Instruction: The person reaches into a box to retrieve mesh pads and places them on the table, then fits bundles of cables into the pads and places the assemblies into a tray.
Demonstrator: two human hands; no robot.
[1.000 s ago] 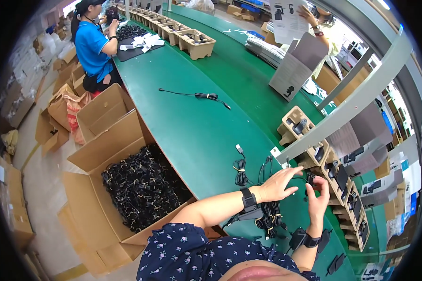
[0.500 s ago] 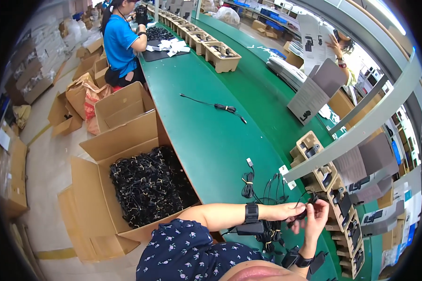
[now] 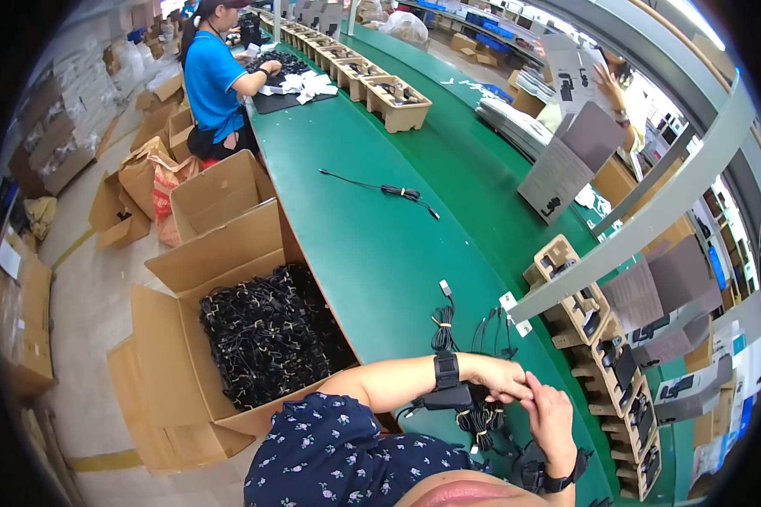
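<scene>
My left hand (image 3: 500,378) and my right hand (image 3: 552,420) meet at the fingertips over the near end of the green table. Both have their fingers curled and drawn together; what lies between them, if anything, is hidden. Just below the left hand is a pile of tied black cables (image 3: 480,421). A coiled black cable (image 3: 442,329) with a silver plug lies beyond my left wrist, and several loose cable ends (image 3: 489,331) stretch out beside it. Black straps circle both my wrists.
Left of the table (image 3: 355,253) stands an open carton (image 3: 165,355) full of tied black cables (image 3: 266,334). Moulded brown trays (image 3: 604,363) line the right side. One cable (image 3: 397,193) lies farther up the table. A grey metal post (image 3: 651,211) crosses at right. Co-workers stand beyond.
The black cable seen in my hands earlier no longer shows between them. Both hands have drawn slightly left and down, and their fingertips now meet. The co-worker in blue has lowered their arms.
</scene>
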